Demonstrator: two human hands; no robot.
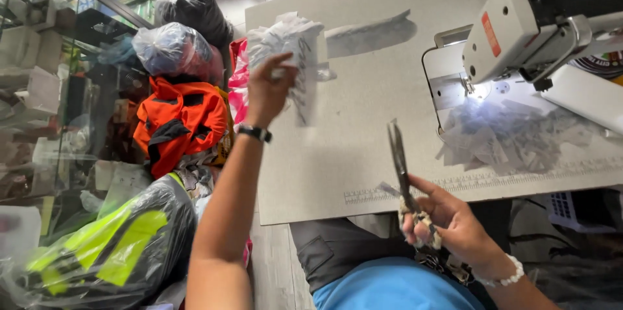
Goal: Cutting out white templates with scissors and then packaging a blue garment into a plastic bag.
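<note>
Left hand (267, 89) is raised w/ arm stretched out over the far-left corner of the grey sewing table (363, 122), fingers closed on a clear plastic bag of small white labels (292, 50); the bag hangs from the grip, part over the table edge, part over the gap to the left. A black wristwatch (254, 133) sits on that wrist. Right hand (448, 222) is near the body at the table's near edge, clenched round the wrapped handles of a pair of scissors (399, 161), blades pointing up and away, looking closed or nearly so. A white bead bracelet (503, 279) is on the right wrist. At far right stands a white sewing machine (525, 24) w/ its lamp lit, and right below the needle area lies a loose pile of white labels (513, 135) on the table, well apart from both hands. A printed ruler strip (467, 183) runs along the near table edge, btwn the pile and the right hand. Left of the table: orange garment (182, 122), plastic-wrapped bundles (172, 47) further back, and a hi-vis yellow item in clear plastic (110, 245) near the left arm. Blue shirt (396, 287) shows at the near bottom.
</note>
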